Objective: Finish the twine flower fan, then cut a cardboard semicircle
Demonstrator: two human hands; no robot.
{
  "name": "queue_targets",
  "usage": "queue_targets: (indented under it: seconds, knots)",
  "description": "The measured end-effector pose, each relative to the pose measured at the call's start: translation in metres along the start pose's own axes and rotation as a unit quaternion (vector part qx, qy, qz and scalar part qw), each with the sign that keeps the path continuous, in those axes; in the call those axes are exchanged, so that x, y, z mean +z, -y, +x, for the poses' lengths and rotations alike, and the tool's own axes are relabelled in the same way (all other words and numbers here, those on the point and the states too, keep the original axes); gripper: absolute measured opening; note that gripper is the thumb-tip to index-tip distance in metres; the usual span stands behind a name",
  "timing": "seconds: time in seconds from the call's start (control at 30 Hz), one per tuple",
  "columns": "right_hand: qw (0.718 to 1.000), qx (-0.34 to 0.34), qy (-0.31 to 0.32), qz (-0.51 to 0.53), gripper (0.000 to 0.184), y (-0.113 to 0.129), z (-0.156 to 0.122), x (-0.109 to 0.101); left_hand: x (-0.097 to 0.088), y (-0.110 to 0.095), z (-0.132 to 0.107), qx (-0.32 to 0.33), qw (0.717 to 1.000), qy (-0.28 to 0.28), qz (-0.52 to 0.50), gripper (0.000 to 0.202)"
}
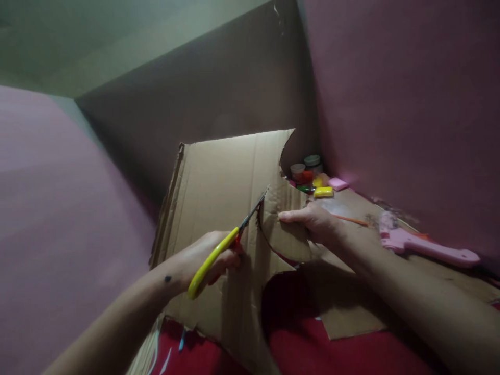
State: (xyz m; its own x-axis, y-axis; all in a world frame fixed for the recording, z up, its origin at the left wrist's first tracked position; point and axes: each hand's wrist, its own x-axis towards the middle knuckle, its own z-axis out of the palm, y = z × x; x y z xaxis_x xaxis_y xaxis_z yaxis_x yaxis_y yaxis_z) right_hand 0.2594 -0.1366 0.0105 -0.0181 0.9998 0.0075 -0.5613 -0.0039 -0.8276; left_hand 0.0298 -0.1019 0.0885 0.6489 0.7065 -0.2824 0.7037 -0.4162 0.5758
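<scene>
A large sheet of brown cardboard (219, 182) stands tilted up in front of me, with curved pieces cut out of its right edge. My left hand (213, 258) is closed round the handles of scissors (214, 263) with one yellow handle and a red part showing. The blades lie at the upper end of a curved slit in the cardboard, their tips near the sheet's middle right. To the right of that slit, my right hand (308, 219) grips the partly cut flap, thumb on the near face and fingers hidden behind it.
Behind the sheet on the right are small jars (312, 161), a yellow block (323, 192) and a pink block (338, 183). A pink-handled tool (429, 247) lies further right. Red cloth (292, 333) shows below, with another cardboard piece (347, 307) on it. Pink walls (410, 104) stand on both sides.
</scene>
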Motion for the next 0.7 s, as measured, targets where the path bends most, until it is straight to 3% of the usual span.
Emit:
queue_targets:
  seconds: [0.13, 0.23, 0.53, 0.7]
  knots:
    - [1.0, 0.005, 0.022, -0.008, 0.017, 0.001, -0.002, 0.0, -0.01, 0.002, 0.004, -0.006, 0.999, -0.02, 0.046, 0.017]
    - [0.999, -0.005, 0.035, -0.009, 0.026, -0.001, -0.002, 0.002, -0.011, 0.001, 0.007, -0.007, 1.0, 0.006, 0.024, 0.021]
    - [0.999, 0.003, 0.043, 0.001, 0.028, 0.004, -0.006, 0.004, -0.018, -0.025, 0.013, -0.008, 0.996, 0.038, 0.085, 0.023]
    - [0.998, -0.007, 0.064, 0.017, 0.032, 0.005, -0.004, 0.002, -0.006, -0.025, 0.013, -0.028, 0.985, -0.043, 0.164, 0.027]
